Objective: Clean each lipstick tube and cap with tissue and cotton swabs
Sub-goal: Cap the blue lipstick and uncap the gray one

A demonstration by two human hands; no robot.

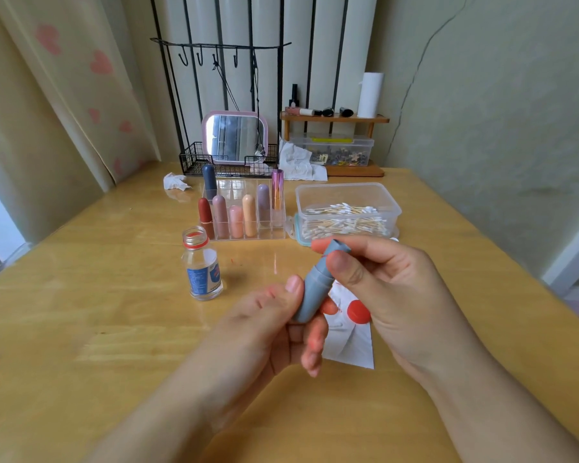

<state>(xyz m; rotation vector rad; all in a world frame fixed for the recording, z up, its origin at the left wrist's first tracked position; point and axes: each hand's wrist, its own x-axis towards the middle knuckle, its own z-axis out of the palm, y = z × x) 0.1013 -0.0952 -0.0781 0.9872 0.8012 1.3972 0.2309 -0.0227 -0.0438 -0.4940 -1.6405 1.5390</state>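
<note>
A grey-blue lipstick tube (pixel 315 289) is held tilted above the table between both hands. My left hand (pixel 281 329) grips its lower body with thumb and fingers. My right hand (pixel 381 289) pinches its narrower upper part near the open top. Below them lies a white tissue (pixel 351 342) with red smears. A clear organiser (pixel 248 212) behind holds several capped lipsticks. An open plastic box of cotton swabs (pixel 345 212) stands to its right.
A small uncapped clear bottle (pixel 203 269) stands left of my hands, and its red cap (pixel 358 312) lies on the tissue. Crumpled tissues (pixel 176 182) lie further back. A pink mirror (pixel 234 137), wire rack, wooden shelf and paper roll (pixel 370 95) line the back wall.
</note>
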